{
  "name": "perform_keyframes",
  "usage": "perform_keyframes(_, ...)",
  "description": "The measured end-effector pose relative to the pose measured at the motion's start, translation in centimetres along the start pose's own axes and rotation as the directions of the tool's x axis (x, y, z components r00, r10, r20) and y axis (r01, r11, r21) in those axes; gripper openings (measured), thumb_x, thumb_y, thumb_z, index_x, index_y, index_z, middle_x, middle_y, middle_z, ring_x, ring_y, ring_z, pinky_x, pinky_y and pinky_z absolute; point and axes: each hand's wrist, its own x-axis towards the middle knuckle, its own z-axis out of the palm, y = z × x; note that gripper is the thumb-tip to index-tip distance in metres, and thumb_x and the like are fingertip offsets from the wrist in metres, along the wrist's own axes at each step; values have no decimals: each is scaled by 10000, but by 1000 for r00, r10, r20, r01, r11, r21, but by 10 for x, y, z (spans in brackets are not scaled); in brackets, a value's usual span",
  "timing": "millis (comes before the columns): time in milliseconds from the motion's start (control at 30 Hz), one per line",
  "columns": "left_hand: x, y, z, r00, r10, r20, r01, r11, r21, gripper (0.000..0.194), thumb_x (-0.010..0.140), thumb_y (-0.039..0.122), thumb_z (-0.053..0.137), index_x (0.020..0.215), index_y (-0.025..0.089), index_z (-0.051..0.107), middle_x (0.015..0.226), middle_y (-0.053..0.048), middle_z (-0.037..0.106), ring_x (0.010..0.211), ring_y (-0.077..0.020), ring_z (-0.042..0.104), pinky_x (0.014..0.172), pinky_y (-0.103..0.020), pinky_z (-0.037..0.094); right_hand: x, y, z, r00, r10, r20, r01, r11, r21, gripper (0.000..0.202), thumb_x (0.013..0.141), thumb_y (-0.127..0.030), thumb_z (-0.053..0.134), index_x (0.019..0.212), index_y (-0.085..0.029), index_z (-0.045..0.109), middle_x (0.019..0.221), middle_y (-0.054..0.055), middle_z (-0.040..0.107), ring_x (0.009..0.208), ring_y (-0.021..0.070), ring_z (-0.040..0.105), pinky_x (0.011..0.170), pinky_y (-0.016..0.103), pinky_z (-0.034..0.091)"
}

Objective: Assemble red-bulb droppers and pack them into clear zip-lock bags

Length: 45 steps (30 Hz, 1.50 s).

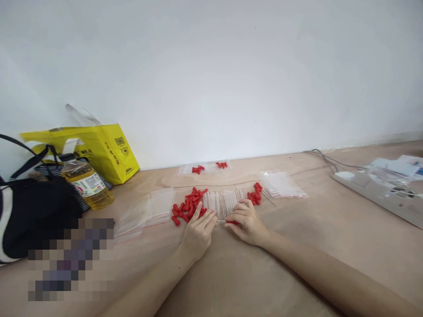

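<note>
A smooth white wall (pixel 231 88) stands behind a flat tan table (pixel 251 281). A boxy, shiny yellow bag (pixel 124 154) leans near a bottle (pixel 101 200) of golden oil. Thin, see-through packets (pixel 158 204) lie flat. The right hand (pixel 247 224) has its fingers closed on a soft-looking red bulb (pixel 231 222). The left hand (pixel 198 233) has its fingertips by a clear rod (pixel 221 222) between the hands; how tightly they close, one cannot tell. Straight, skinny tubes (pixel 211 200) lie just past both hands, between piles of red bulbs (pixel 188 204).
</note>
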Motion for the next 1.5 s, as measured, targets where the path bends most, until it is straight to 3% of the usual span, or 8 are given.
perform_keyframes(333,3,-1,-1,999,33,-4,-33,999,8,266,827,67,357,839,129,616,882,-71,686,912,-183,618,1045,-500,231,2,0,-2,999,18,37,-17,1000,-20,101,793,-291,529,809,-219,598,664,-11,630,713,141,511,840,380,251)
perform_keyframes(600,3,1,-3,999,29,-14,-28,999,22,222,830,69,390,834,106,609,883,-70,686,909,-177,616,1065,-498,174,3,-2,-4,999,36,28,-34,997,-63,130,803,-296,517,770,-211,609,641,-1,626,727,149,509,848,385,238)
perform_keyframes(867,2,3,-1,999,3,-53,-3,1000,6,257,836,71,361,831,120,613,863,-65,687,910,-172,616,1072,-489,157,0,0,6,996,-10,-84,7,999,-40,92,789,-268,543,775,-211,613,652,-25,640,727,126,514,879,379,204)
perform_keyframes(1133,3,2,-6,996,-75,-40,74,997,-29,234,852,137,394,817,179,622,903,-25,685,959,-185,596,1058,-520,150,2,1,2,992,-21,-122,9,995,-97,105,790,-292,549,749,-219,612,641,-20,635,722,130,511,859,375,218)
perform_keyframes(1233,3,0,-7,995,-90,-50,89,996,-23,207,844,158,427,842,210,627,818,7,696,905,-178,615,1055,-516,148,1,3,-1,990,-14,-143,2,997,-79,94,788,-276,554,739,-218,609,646,-19,630,715,129,507,846,374,234)
perform_keyframes(1333,3,0,-8,993,-103,-66,102,995,-21,194,830,152,451,864,218,630,735,20,696,803,-163,636,1052,-508,162,1,3,-4,988,33,-153,-34,999,-2,102,784,-274,557,721,-214,611,650,-10,622,697,131,501,826,377,262)
perform_keyframes(1400,4,3,-10,990,-118,-73,115,992,-46,185,824,155,462,867,214,632,732,14,697,772,-159,638,1046,-500,186,3,0,-5,980,135,-147,-113,983,146,122,769,-305,571,713,-203,606,649,2,611,675,132,501,779,358,315)
perform_keyframes(1500,7,8,-12,986,-148,-81,139,984,-112,172,820,164,470,870,207,629,737,12,697,734,-146,638,1040,-487,202,6,-10,0,914,390,-112,-284,811,512,190,724,-369,603,777,-189,576,703,19,594,668,134,522,664,296,400)
